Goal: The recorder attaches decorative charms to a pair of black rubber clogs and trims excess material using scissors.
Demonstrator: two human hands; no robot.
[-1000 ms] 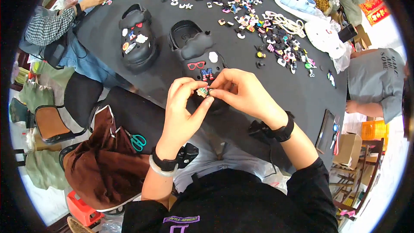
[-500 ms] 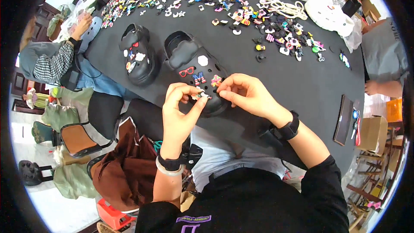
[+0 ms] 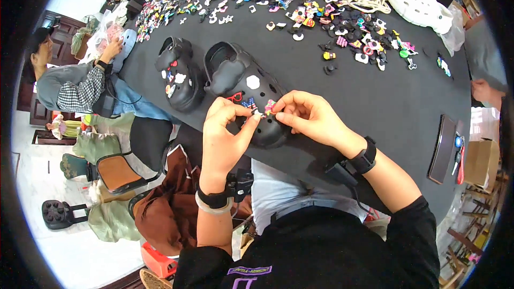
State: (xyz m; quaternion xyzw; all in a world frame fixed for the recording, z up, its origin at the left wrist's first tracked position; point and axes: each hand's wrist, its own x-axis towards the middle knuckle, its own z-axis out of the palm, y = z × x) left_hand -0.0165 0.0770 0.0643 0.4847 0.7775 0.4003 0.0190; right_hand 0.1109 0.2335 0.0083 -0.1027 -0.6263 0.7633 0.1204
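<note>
To the right of the right hand (image 3: 305,115), a hand could pass over the open worktop (image 3: 388,101) as far as the flat dark object (image 3: 442,150) near the edge; the heap of charms (image 3: 369,43), the coiled rope (image 3: 361,0) and the white shoe (image 3: 420,8) bar the far side. Over the nearer black shoe (image 3: 265,93), the left hand (image 3: 227,123) and right hand crowd the front part, with little room between their fingertips. Only a narrow lane separates it from the other black shoe (image 3: 188,92), with the left hand at its near end.
</note>
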